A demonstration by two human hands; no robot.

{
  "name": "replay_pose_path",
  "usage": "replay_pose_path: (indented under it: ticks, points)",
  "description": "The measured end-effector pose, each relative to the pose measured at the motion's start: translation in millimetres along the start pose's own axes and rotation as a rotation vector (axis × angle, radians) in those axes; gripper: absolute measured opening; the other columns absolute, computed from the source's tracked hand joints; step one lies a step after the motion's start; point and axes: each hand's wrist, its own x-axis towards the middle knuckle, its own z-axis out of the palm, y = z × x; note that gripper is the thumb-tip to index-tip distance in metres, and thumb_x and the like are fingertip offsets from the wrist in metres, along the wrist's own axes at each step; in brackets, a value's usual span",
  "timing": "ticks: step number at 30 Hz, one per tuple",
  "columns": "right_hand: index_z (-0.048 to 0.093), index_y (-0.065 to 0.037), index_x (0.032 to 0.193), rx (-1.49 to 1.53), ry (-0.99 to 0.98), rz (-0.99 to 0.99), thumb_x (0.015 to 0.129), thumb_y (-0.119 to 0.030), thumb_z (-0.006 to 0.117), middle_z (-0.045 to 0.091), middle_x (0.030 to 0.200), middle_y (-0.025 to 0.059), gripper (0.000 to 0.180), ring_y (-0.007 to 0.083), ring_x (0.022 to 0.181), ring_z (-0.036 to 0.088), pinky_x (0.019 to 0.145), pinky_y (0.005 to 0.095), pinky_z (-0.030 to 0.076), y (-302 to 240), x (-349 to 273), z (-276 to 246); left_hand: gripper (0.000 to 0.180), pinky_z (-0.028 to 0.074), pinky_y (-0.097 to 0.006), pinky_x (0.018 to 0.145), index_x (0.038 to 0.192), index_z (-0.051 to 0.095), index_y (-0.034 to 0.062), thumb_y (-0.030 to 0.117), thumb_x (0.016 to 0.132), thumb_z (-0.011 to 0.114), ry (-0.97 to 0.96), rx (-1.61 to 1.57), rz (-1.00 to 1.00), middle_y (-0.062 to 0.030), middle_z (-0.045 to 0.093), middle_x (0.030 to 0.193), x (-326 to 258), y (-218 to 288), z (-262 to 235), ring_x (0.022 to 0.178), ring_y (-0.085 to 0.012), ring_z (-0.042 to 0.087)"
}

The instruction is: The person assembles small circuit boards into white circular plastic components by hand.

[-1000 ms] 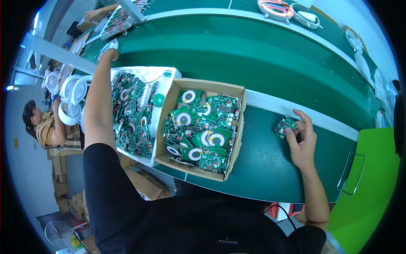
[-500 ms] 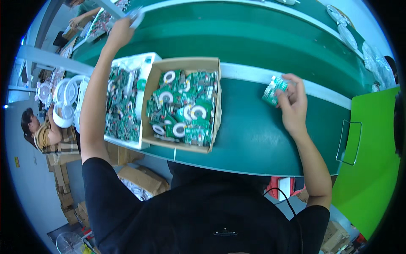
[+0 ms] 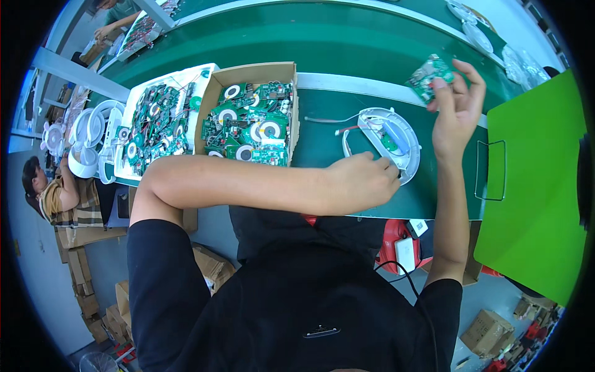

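Observation:
My right hand [image 3: 457, 105] is raised above the right side of the table, pinching a green circuit board [image 3: 430, 77] between thumb and fingers. Across my front reaches the left arm. Its hand [image 3: 362, 183] is closed at the near edge of a white rounded plastic housing [image 3: 414, 149], fingertips partly hidden. The housing lies open side up on the green table. Inside it are a bluish cylinder [image 3: 396, 134] and a small green part [image 3: 387, 142]. Thin wires [image 3: 331, 119] and a white strap-like piece [image 3: 346, 144] extend from its left side.
A cardboard box [image 3: 294, 111] of circuit boards stands left of the housing, beside a white foam tray [image 3: 127, 146] of more boards. White plastic rings [image 3: 93, 133] sit farther left. A bright green panel [image 3: 533, 186] borders the right. Another person [image 3: 65, 192] sits far left.
My left hand has come from the far left down to the table in front of me, where the white housing now lies. The right hand has lifted the circuit board up and rightward.

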Motion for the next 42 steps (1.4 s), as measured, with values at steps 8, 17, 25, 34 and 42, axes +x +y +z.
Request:
replay_pose_path:
  ticks: [8,17,25,34,42]
  points:
    - [0.052,-0.001,0.134,0.113,-0.349,0.239,0.101,0.002,0.068,0.071,0.104,0.0085,0.037,0.0076,0.088,0.063,0.073,0.0227,0.049,-28.5,-19.5,34.2,0.060,0.053,-0.033,0.067,0.125,0.062,0.0020,0.032,0.083,0.093,0.514,-0.207,-0.449,-0.0078,0.066,0.095,-34.9,-64.2,-98.2,0.079,-0.0180,0.065]
    - [0.061,-0.001,0.123,-0.432,-0.572,0.225,0.096,-0.014,0.073,0.070,0.109,0.0163,0.032,0.0271,0.102,0.068,0.089,0.0409,0.055,5.9,-10.3,88.4,0.046,0.047,-0.030,0.057,0.134,0.056,-0.0012,0.013,0.097,0.079,0.380,-0.596,-0.773,-0.0038,0.062,0.071,-70.8,-130.3,-73.1,0.064,-0.0113,0.062]
    - [0.072,-0.002,0.103,-0.831,-1.018,-0.230,0.089,-0.007,0.074,0.069,0.096,0.0167,0.015,0.0340,0.089,0.070,0.085,0.0475,0.052,26.6,-45.0,107.5,0.049,0.044,-0.036,0.058,0.133,0.055,0.0015,0.013,0.093,0.081,0.369,-0.544,-0.653,-0.0132,0.071,0.076,-79.7,-137.5,-35.6,0.061,-0.0189,0.062]
    - [0.070,0.000,0.102,-0.275,-0.613,0.083,0.096,-0.002,0.071,0.068,0.086,0.0070,0.006,0.0108,0.067,0.064,0.060,0.0298,0.049,5.4,-30.5,68.5,0.050,0.036,-0.034,0.055,0.136,0.058,0.0068,0.012,0.092,0.081,0.336,-0.548,-0.615,-0.0030,0.038,0.064,-68.7,-112.9,-37.2,0.057,-0.0158,0.046]
    - [0.068,-0.001,0.098,-0.361,-0.589,-0.010,0.091,-0.001,0.074,0.063,0.086,0.0081,0.009,0.0156,0.066,0.068,0.058,0.0311,0.052,0.3,-43.8,73.5,0.059,0.038,-0.033,0.056,0.141,0.057,0.0088,0.004,0.085,0.076,0.245,-0.674,-0.597,-0.0033,0.043,0.072,-62.9,-98.8,-39.1,0.059,-0.0141,0.044]
